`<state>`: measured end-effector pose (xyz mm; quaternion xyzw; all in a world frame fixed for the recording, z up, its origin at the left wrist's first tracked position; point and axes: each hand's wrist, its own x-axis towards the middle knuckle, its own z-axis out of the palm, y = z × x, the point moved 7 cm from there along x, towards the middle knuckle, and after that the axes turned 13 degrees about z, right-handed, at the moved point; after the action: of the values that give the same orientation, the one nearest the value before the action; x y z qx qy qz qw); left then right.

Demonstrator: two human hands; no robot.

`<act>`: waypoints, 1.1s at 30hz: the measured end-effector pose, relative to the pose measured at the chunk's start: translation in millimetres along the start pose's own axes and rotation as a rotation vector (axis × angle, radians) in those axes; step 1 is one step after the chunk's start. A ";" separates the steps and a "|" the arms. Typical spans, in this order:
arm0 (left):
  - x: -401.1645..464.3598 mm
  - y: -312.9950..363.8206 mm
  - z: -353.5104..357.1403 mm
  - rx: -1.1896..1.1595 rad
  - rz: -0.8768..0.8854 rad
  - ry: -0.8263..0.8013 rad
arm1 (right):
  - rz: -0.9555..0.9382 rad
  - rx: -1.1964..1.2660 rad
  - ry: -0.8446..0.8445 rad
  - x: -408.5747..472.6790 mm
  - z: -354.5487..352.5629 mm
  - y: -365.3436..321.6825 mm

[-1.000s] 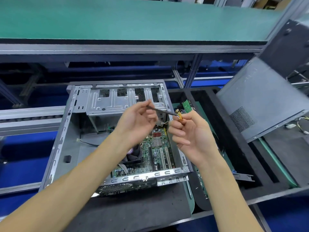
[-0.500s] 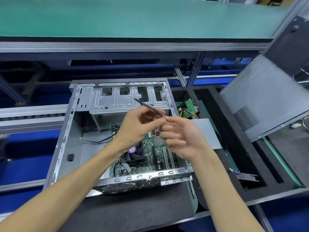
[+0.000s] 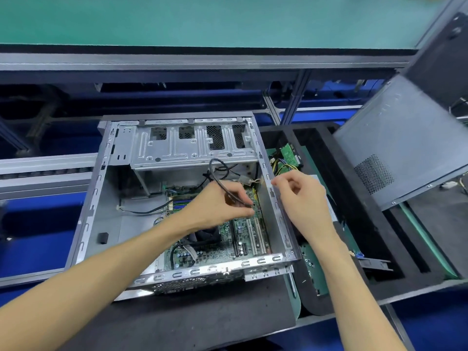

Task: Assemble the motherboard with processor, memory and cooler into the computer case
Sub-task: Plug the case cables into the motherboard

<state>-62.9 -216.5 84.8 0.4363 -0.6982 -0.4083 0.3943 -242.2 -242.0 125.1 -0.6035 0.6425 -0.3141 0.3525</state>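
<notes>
Now the two hands had parted. Half a second earlier they had met above the open computer case (image 3: 101, 188), both working the end of a thin black cable (image 3: 220, 184) in mid-air; in this moment the left hand (image 3: 222, 206) had dropped into the case and was pinching the cable's end between thumb and fingertips right over the green motherboard (image 3: 249, 231), near its edge by the right wall. The cable looped up behind the hand toward the drive cage (image 3: 192, 145). The right hand (image 3: 301, 196) had let go and drawn off to the case's right wall, its fingers loosely curled around nothing that could be seen, fingertips just beside the metal rim.

The motherboard lay flat on the case floor, with the black cooler (image 3: 205, 238) partly hidden under the left forearm and the memory slots (image 3: 181, 203) showing blue and green further back.

By the look of it, the board was already seated and the work had moved to plugging a case lead into a header. Whether the plug had reached its pins could not be told; the fingers hid that spot.
</notes>
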 end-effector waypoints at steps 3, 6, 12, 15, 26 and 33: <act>0.2 -19.8 27.4 0.060 -0.088 -0.139 | 0.017 0.002 0.057 -3.8 1.8 17.2; 6.6 -32.7 47.2 0.155 -0.112 -0.235 | 0.057 0.083 0.067 -8.8 4.9 28.3; 14.8 -46.7 88.5 0.299 -0.045 -0.414 | 0.083 0.193 0.052 -13.7 10.7 32.0; 14.8 -57.2 100.9 0.334 -0.077 -0.442 | 0.118 0.225 0.043 -12.1 12.8 35.7; 18.3 -67.2 103.2 0.326 -0.158 -0.409 | 0.140 0.261 0.032 -9.2 15.1 39.6; 18.7 -58.8 99.8 0.450 -0.084 -0.516 | 0.147 0.262 0.023 -9.4 15.6 38.5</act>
<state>-142.3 -228.2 -0.8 0.4231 -0.8289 -0.3567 0.0814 -250.3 -229.4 85.2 -0.5001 0.6425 -0.3753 0.4430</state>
